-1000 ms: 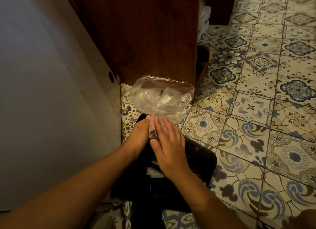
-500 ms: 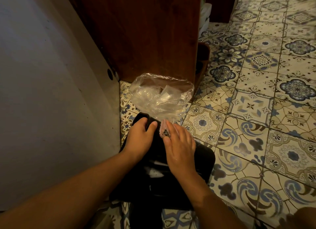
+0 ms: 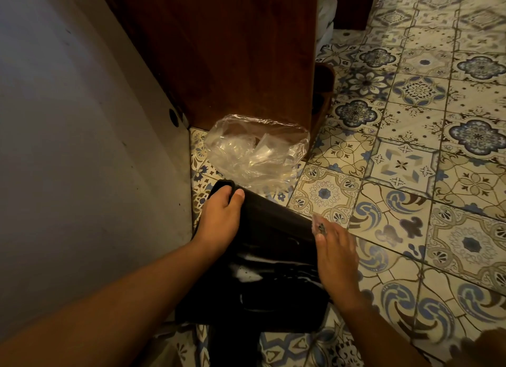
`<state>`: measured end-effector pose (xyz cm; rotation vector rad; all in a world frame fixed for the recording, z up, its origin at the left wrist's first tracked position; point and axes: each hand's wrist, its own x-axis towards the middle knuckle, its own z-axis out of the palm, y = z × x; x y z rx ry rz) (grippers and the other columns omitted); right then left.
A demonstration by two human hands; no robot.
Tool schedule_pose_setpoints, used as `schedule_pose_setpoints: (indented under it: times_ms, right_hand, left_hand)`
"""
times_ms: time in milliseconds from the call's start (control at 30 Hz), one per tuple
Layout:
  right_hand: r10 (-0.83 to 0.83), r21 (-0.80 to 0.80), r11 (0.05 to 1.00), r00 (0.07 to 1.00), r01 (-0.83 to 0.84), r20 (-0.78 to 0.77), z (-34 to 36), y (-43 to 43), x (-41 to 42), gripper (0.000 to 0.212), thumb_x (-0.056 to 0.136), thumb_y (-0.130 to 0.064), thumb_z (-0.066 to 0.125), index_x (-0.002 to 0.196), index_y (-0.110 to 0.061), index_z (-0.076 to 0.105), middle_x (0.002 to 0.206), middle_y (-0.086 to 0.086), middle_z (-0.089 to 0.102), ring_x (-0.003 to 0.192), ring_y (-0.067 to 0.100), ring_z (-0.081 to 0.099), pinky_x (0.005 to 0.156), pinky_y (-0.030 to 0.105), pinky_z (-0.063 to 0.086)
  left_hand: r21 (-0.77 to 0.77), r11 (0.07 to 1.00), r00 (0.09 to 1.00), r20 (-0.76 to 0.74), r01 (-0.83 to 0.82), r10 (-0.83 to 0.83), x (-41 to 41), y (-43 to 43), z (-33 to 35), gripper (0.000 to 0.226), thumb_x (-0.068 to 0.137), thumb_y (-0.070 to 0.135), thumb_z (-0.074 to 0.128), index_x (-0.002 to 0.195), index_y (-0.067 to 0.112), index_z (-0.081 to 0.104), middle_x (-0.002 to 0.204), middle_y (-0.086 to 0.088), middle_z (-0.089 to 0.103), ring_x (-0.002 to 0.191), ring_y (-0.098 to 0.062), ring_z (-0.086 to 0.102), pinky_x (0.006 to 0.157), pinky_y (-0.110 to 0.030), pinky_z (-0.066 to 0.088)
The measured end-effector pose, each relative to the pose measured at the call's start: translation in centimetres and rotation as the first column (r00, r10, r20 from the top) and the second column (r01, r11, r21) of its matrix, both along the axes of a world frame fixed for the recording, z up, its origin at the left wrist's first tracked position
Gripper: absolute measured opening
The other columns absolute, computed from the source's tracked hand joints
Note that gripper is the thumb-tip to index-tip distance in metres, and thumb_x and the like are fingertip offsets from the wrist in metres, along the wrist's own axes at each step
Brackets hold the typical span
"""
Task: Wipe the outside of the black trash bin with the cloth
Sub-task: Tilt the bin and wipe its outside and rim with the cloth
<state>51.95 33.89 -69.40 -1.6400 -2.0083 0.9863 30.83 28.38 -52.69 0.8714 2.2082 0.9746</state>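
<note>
The black trash bin [image 3: 268,257] lies on its side on the patterned tile floor, its shiny wall facing up. My left hand [image 3: 219,218] grips the bin's far rim, thumb and fingers curled over the edge. My right hand [image 3: 335,254] lies flat against the bin's right side, pressing a small pale cloth [image 3: 319,225] whose tip shows past my fingertips. Most of the cloth is hidden under the palm.
A crumpled clear plastic bag [image 3: 254,150] sits on the floor just beyond the bin. A dark wooden cabinet [image 3: 232,51] stands behind it. A pale wall panel [image 3: 82,147] runs along the left. Patterned floor tiles [image 3: 410,161] spread to the right.
My right hand with the cloth has slid from the bin's top middle to its right side. My left hand moved up to the far rim and took hold of it.
</note>
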Motion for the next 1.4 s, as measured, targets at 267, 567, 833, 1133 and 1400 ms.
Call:
schedule_pose_setpoints:
  times_ms: [267, 567, 833, 1133, 1400]
  right_hand:
    - [-0.169, -0.166, 0.976, 0.968, 0.139, -0.183, -2.4, -0.2, 2.3, 0.049, 0.105, -0.045, 0.025, 0.152, -0.035, 0.037, 0.148, 0.005, 0.042, 0.135, 0.025, 0.043, 0.103, 0.033, 0.036]
    - [-0.500, -0.494, 0.810, 0.812, 0.315, -0.302, -2.3, -1.3, 3.1, 0.059, 0.098, -0.066, 0.032, 0.141, -0.030, 0.047, 0.128, 0.003, 0.057, 0.127, 0.031, 0.053, 0.108, 0.050, 0.042]
    - [-0.601, -0.632, 0.716, 0.721, 0.295, -0.344, -4.6, -1.1, 3.0, 0.089, 0.074, -0.091, 0.041, 0.144, -0.038, 0.045, 0.150, 0.005, 0.050, 0.140, 0.033, 0.044, 0.115, 0.056, 0.034]
    - [-0.507, -0.689, 0.694, 0.822, 0.210, -0.260, -9.2, -2.1, 4.3, 0.069, 0.069, -0.095, 0.046, 0.121, -0.051, 0.058, 0.131, 0.005, 0.065, 0.118, 0.033, 0.062, 0.100, 0.060, 0.049]
    - [-0.198, -0.170, 0.974, 0.933, 0.152, -0.300, 2.1, 0.1, 1.6, 0.051, 0.102, -0.057, 0.034, 0.149, -0.040, 0.043, 0.147, 0.003, 0.049, 0.128, 0.022, 0.051, 0.102, 0.052, 0.046]
  left_hand:
    - [-0.008, 0.999, 0.997, -0.067, 0.046, -0.047, 0.8, 0.8, 0.1, 0.038, 0.102, 0.034, 0.045, 0.090, 0.001, 0.057, 0.088, -0.022, 0.061, 0.076, -0.025, 0.053, 0.072, -0.050, 0.047]
    - [-0.044, 0.970, 0.954, 0.197, 0.238, -0.225, 0.0, 0.1, 1.1, 0.025, 0.101, 0.029, 0.052, 0.101, 0.011, 0.069, 0.096, -0.003, 0.073, 0.089, -0.026, 0.072, 0.083, -0.037, 0.056]
    - [-0.277, 0.879, 0.921, 0.102, 0.389, -0.375, -2.0, -2.0, 1.6, 0.024, 0.104, 0.026, 0.043, 0.120, 0.015, 0.058, 0.116, -0.009, 0.066, 0.108, -0.024, 0.065, 0.097, -0.054, 0.053]
    - [-0.250, 0.907, 0.939, 0.030, 0.339, -0.343, 0.4, -1.7, 0.3, 0.028, 0.105, 0.029, 0.041, 0.110, 0.008, 0.058, 0.108, -0.014, 0.065, 0.102, -0.030, 0.065, 0.093, -0.055, 0.053]
    - [-0.192, 0.930, 0.949, 0.052, 0.314, -0.310, 0.9, -1.2, -0.2, 0.031, 0.106, 0.032, 0.040, 0.107, 0.007, 0.059, 0.106, -0.014, 0.066, 0.101, -0.032, 0.064, 0.091, -0.053, 0.053]
